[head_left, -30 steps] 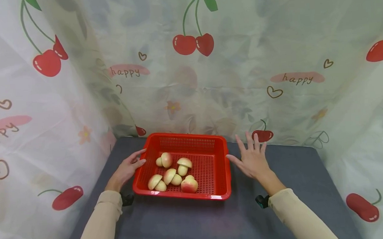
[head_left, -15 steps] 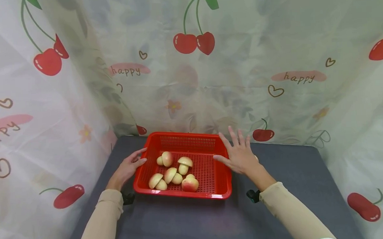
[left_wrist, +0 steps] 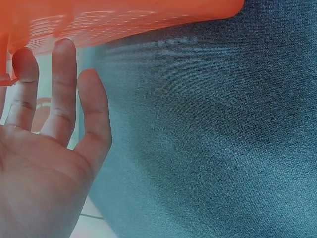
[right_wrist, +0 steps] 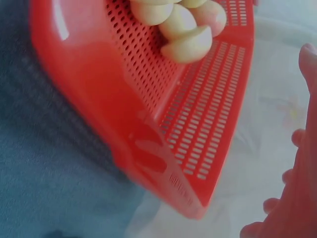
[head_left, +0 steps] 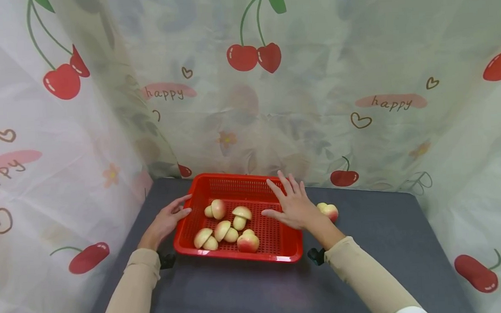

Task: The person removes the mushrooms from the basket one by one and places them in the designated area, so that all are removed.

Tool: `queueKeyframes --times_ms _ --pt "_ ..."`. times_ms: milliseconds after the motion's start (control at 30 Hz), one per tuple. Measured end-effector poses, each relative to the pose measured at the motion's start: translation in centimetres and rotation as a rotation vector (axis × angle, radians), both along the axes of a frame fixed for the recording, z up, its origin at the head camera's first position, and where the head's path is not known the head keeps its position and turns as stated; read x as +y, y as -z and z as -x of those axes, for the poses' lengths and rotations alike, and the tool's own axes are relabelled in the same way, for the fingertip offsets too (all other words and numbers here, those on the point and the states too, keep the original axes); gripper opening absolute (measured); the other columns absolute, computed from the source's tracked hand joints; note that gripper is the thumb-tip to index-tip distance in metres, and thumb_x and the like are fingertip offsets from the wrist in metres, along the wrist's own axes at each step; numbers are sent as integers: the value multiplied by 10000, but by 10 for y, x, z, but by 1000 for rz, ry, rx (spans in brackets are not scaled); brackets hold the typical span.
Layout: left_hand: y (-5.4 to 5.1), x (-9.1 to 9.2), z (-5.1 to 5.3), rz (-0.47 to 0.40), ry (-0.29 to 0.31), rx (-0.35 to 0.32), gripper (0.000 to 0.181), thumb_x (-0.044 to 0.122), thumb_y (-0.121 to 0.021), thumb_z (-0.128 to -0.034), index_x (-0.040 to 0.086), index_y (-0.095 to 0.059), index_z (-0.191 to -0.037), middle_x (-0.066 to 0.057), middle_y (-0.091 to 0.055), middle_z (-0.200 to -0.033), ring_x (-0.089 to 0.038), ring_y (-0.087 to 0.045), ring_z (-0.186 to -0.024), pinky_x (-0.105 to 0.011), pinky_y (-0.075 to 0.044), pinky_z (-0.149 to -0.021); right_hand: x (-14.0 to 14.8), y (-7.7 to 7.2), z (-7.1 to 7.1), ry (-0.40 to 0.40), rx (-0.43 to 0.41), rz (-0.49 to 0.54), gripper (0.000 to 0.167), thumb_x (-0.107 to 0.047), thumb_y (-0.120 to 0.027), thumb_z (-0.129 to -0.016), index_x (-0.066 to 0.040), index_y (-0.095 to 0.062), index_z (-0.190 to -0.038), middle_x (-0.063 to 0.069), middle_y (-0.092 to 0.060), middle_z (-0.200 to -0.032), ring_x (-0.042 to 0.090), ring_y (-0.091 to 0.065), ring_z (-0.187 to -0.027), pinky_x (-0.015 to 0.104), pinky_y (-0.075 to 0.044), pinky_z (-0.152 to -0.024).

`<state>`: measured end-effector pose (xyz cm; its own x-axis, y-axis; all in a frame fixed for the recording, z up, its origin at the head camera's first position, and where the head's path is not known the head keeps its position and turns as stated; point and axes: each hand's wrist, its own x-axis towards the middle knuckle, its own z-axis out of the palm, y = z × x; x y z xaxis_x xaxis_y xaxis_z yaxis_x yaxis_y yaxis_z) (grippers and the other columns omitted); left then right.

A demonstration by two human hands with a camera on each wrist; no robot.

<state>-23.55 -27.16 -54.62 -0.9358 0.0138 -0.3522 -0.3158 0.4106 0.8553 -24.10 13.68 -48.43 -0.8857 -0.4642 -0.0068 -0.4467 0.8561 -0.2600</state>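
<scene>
A red plastic basket (head_left: 238, 257) with perforated walls sits on the dark table, holding several mushrooms (head_left: 241, 217) with cream stems and pinkish caps. At its left rim, my left hand (head_left: 165, 224) holds the edge, thumb over the top; in the left wrist view its other fingers (left_wrist: 64, 94) lie under the rim, thumb hidden. My right hand (head_left: 296, 208) hovers above the basket's right end with spread fingers and nothing in it. One more mushroom (head_left: 328, 211) lies on the table outside the basket, partly behind the right wrist.
The dark cloth-like tabletop (head_left: 380, 244) extends to both sides and in front of the basket. A pale curtain (head_left: 299, 126) printed with cherries hangs close behind the table and along its sides.
My right hand has moved left, from beside the basket to over its right end, uncovering the mushroom on the table. My left hand and the basket stay put.
</scene>
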Motion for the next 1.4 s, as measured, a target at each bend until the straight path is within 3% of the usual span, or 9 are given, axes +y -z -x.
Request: queueKeyframes --times_ms 333,733,1100,1400 --pt "4 1 -3 -12 -11 -5 591 408 -635 -999 346 -425 -1547 -123 -612 -1170 -219 -678 -996 -363 -620 -881 -24 -1 4 -87 -29 12 940 -743 -486 -937 -295 -78 -1656 83 55 -1738 417 -14 -1600 689 -106 -1252" --pt "-4 -4 -2 25 -4 12 582 413 -616 -1010 349 -415 -1553 -125 -589 -1150 -237 -668 -996 -343 -616 -865 -56 10 20 -168 -140 -25 982 -779 -486 -910 -316 -43 -1654 72 22 -1739 394 -73 -1598 628 -150 -1274" --pt "5 -4 0 8 -17 5 590 448 -634 -989 369 -433 -1538 -124 -606 -1181 -232 -673 -1016 -365 -618 -893 -71 23 37 -115 -410 63 969 -675 -599 -922 -306 -81 -1653 102 -136 -1711 437 -161 -1574 619 -242 -1249" --pt "4 -2 0 4 -28 15 566 392 -630 -1005 352 -441 -1537 -124 -613 -1171 -224 -677 -990 -363 -621 -880 -75 44 53 -130 -523 229 843 -491 -714 -927 -186 -318 -1606 108 -344 -1637 306 -325 -1526 521 -320 -1240"
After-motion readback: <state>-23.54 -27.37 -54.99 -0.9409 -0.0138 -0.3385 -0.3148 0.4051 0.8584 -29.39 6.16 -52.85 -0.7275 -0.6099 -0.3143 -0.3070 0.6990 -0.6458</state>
